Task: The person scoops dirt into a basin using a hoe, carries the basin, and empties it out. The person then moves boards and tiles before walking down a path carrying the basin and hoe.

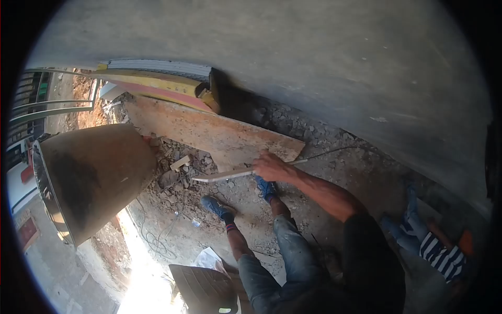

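Head view, pale strip (225,175), through right hand (269,166)

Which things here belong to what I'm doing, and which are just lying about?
Likely part of the job:
- pale strip, held in your right hand
- perhaps the large board near it

Apparently just lying about:
- small wood block
- rubble
- white sheet

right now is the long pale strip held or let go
Held: the right hand is closed around the pale strip, which sticks out on both sides.
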Demonstrator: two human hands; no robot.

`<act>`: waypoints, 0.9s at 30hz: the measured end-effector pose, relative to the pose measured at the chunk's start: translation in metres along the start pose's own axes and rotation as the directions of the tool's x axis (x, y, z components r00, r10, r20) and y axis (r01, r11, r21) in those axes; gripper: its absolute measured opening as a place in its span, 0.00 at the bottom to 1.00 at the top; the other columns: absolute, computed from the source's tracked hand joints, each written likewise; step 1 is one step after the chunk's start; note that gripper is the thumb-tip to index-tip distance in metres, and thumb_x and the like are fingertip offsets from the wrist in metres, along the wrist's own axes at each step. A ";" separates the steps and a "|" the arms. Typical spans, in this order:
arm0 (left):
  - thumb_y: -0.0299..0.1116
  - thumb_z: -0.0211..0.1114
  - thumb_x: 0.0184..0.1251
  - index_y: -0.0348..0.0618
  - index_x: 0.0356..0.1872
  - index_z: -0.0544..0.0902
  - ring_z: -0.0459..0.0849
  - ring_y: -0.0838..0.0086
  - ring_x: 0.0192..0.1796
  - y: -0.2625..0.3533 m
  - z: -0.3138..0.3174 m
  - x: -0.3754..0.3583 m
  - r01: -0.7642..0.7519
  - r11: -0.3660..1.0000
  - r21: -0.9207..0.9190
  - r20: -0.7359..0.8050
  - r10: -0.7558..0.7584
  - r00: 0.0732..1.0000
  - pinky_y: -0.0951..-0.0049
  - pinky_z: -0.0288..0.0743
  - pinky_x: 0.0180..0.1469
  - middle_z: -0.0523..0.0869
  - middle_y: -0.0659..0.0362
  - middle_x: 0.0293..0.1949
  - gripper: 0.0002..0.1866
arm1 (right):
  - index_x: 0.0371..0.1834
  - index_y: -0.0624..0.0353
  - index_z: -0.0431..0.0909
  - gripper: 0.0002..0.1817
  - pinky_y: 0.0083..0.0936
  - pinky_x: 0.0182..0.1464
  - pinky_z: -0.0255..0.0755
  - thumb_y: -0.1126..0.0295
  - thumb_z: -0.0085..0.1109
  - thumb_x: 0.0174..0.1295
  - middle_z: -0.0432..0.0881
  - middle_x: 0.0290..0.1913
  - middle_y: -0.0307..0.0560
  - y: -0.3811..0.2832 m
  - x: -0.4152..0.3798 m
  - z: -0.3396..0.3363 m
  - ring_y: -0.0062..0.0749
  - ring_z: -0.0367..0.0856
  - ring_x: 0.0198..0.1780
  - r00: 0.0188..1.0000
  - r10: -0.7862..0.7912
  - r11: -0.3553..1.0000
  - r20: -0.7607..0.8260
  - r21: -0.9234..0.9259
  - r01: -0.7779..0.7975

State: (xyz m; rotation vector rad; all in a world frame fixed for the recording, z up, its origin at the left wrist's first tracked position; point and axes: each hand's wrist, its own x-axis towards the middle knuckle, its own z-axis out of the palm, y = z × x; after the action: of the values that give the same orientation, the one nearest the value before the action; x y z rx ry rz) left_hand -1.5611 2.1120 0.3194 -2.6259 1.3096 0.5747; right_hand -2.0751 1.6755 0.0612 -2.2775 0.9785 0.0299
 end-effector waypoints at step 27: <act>0.58 0.52 0.54 0.39 0.53 0.65 0.76 0.60 0.42 0.084 -0.034 -0.021 0.529 0.838 -0.130 0.152 -0.511 0.846 0.63 0.69 0.43 0.77 0.47 0.42 0.35 | 0.29 0.64 0.76 0.09 0.38 0.40 0.66 0.68 0.56 0.51 0.77 0.31 0.53 0.044 -0.294 -0.181 0.47 0.75 0.36 0.772 0.633 0.765 0.050 -0.194 -0.614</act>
State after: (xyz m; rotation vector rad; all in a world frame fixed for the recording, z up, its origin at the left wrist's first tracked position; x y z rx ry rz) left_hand -1.6298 2.0666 0.3623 -2.8567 0.4796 0.7439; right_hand -2.3564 1.7377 0.2566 -1.9524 1.6874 0.5423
